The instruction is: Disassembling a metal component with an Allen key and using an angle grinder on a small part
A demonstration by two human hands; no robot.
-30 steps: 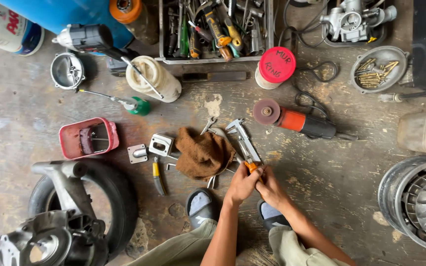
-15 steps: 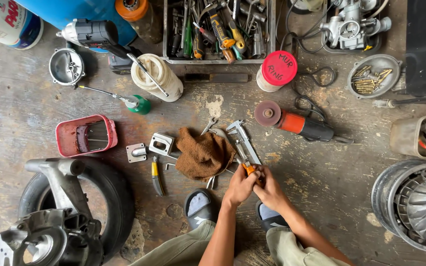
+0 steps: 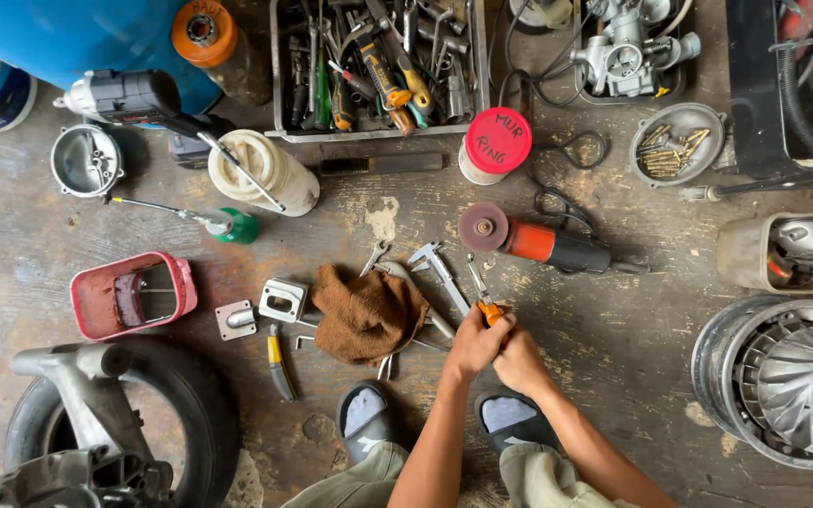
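Low over the workshop floor, my left hand (image 3: 475,342) and my right hand (image 3: 519,360) are pressed together around orange-handled needle-nose pliers (image 3: 482,293). The orange grips sit inside my left fist and the thin jaws stick out away from me. Whether something small is held between the hands is hidden. Just left of the pliers lie a metal caliper (image 3: 439,275) and a brown rag (image 3: 367,314) with wrenches poking out from under it. My two sandalled feet are right below the hands.
An orange-bodied angle grinder (image 3: 538,243) lies just beyond my hands. A red-lidded can (image 3: 495,144), a tray of hand tools (image 3: 378,66) and a dish of brass screws (image 3: 672,146) sit farther off. A tyre (image 3: 119,423) lies left, a finned metal wheel (image 3: 788,376) right, a red tin (image 3: 132,293) mid-left.
The view has shifted slightly. My hands stay closed together on the pliers in the same spot by the caliper; nothing else on the floor has moved.
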